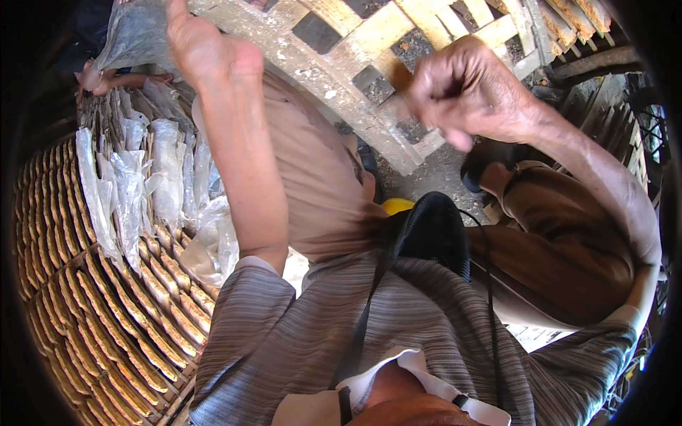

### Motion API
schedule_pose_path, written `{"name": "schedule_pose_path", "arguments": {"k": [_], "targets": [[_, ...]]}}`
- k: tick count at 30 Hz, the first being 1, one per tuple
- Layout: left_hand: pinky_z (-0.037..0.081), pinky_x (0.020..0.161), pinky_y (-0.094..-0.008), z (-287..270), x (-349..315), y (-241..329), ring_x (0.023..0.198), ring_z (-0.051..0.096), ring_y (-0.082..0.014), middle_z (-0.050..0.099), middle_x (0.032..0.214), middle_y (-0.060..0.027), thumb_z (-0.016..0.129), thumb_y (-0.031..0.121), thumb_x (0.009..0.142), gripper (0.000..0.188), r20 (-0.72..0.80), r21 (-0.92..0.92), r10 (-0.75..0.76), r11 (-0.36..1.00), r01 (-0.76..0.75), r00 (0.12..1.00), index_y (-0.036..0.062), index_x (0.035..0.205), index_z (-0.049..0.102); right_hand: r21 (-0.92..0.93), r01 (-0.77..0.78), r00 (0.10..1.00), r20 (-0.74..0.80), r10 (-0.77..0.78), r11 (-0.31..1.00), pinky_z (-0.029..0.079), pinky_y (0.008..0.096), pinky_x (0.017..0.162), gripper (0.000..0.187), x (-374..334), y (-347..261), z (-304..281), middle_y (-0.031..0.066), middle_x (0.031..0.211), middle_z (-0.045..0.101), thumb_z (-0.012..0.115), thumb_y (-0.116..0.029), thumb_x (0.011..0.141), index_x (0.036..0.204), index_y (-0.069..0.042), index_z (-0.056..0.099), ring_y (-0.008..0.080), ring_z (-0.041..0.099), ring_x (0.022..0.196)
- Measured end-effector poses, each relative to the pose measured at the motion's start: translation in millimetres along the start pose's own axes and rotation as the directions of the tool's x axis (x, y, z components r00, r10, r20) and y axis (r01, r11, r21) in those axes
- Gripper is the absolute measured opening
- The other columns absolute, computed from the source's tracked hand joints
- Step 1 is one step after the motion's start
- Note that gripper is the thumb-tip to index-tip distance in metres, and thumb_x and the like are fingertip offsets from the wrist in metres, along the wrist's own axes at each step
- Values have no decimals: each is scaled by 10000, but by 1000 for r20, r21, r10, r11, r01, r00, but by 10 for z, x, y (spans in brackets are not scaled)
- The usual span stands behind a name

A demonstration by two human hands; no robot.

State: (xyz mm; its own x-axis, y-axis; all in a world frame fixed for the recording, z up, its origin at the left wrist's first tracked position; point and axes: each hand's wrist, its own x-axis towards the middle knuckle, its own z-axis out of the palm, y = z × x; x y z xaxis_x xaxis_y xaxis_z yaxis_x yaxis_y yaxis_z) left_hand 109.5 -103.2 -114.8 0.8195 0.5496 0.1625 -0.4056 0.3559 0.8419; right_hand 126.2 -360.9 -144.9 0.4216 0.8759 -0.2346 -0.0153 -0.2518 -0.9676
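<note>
A pale, whitish-spattered wooden lattice [355, 121] of crossed slats, with square gaps, slants across the top of the view. At its left end is my left hand [206, 53], palm side showing; its fingers run up to the picture's top edge, so what they do is hidden. Above the lattice's right part hovers my right hand [469, 96], with its fingers curled in and blurred by motion. A dark brown smear shows beside those fingertips, too unclear to name. Cloudy plastic sheeting [135, 39] hangs just left of my left hand.
Rows of long, orange-brown ridged pieces [135, 319] fill the left side, partly under torn plastic strips [167, 170]. Another person's bare limb [96, 79] shows at the upper left. Similar pieces [568, 28] lie at the upper right. Something yellow [396, 206] is on the ground.
</note>
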Motion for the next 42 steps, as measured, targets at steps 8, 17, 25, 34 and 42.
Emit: {"name": "schedule_pose_path", "arguments": {"k": [8, 17, 25, 34, 42], "targets": [[490, 1046, -631, -197, 112, 136, 1258, 551, -309, 508, 1339, -106, 395, 434, 1125, 489, -139, 120, 54, 992, -38, 989, 85, 1464, 445, -497, 235, 951, -62, -304, 836, 576, 289, 645, 101, -284, 138, -692, 70, 888, 768, 742, -81, 954, 888, -6, 758, 152, 714, 696], [504, 1015, -457, 12, -47, 234, 1187, 593, -254, 604, 1282, -88, 528, 390, 1091, 486, -126, -16, 14, 1000, -16, 992, 81, 1465, 504, -504, -157, 371, -827, -422, 849, 520, 322, 754, 580, -286, -53, -1566, 57, 862, 711, 689, -570, 954, 1103, -11, 726, 153, 662, 805], [627, 773, -408, -237, 58, 446, 830, 704, -178, 734, 1001, -120, 647, 161, 1041, 265, -120, 269, 457, 870, -414, 881, -45, 1209, 648, -294, 58, 476, -832, -285, 954, 353, 232, 545, 423, -572, -341, -1429, -56, 678, 575, 684, -469, 1005, 873, -69, 729, 31, 464, 597], [489, 391, -257, 92, -119, 447, 512, 624, -123, 667, 692, -98, 606, 215, 1065, 291, -82, 161, 378, 918, -362, 922, -45, 983, 708, -299, 118, 428, -845, -320, 947, 363, 244, 523, 391, -628, -495, -1314, -28, 685, 617, 700, -427, 1008, 891, -55, 732, 39, 480, 575], [481, 495, -290, -112, 75, 307, 634, 644, -154, 674, 898, -115, 513, 258, 1103, 271, -151, 162, 499, 864, -476, 854, 8, 1133, 611, -327, 100, 464, -820, -335, 940, 359, 219, 565, 396, -638, -505, -1322, -42, 711, 630, 676, -441, 1021, 909, -65, 729, 27, 494, 612]]}}
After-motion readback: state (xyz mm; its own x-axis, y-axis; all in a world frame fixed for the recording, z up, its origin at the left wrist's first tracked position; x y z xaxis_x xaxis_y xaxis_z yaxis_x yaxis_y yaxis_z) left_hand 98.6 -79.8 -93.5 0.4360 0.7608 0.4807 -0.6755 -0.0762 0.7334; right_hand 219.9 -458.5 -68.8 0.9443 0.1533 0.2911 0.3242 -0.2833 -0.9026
